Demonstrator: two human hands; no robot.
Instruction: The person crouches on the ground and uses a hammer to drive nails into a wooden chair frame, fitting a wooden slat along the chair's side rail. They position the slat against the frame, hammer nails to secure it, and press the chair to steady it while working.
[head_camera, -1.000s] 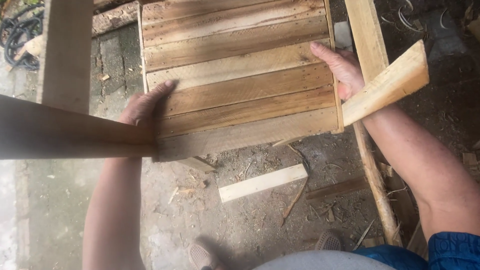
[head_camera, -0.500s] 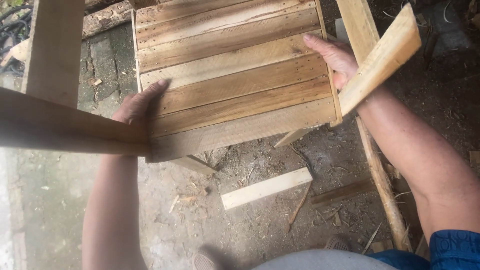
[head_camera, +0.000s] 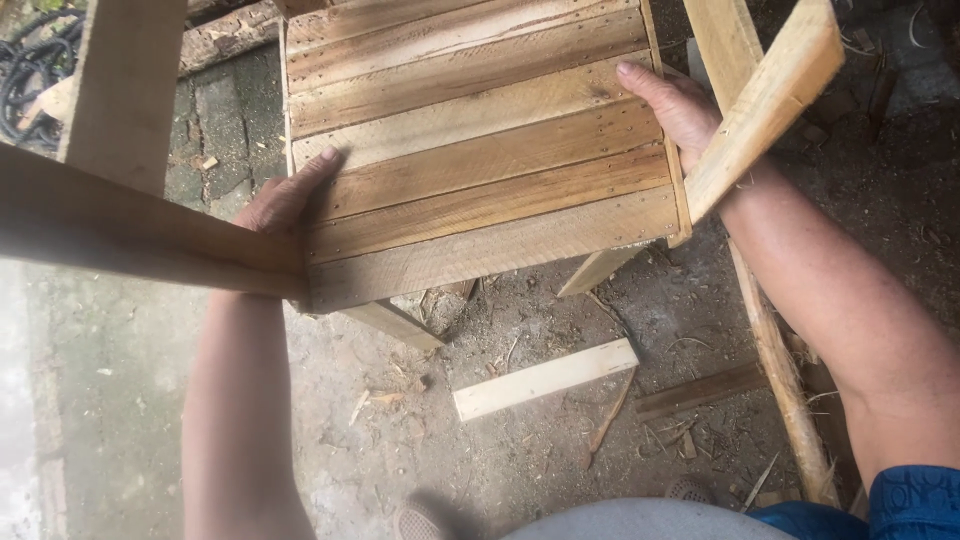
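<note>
Slatted wooden panel (head_camera: 480, 150) held above the littered ground, gripped at its left edge by the left hand (head_camera: 285, 200) and at its right edge by the right hand (head_camera: 675, 105), with a pale offcut board (head_camera: 545, 378) lying on the ground below the panel's near edge.

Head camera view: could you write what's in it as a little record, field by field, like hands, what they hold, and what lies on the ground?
Held thing: slatted wooden panel, made of planks nailed side by side, with legs or rails jutting out near both hands
Left hand: grips the panel's left edge, fingers on top
Right hand: grips the panel's right edge
Ground: dirt and concrete strewn with wood chips
Loose pieces: short pale wooden offcut below the panel; long thin pole to the right
Far left corner: black hose, coiled
</note>
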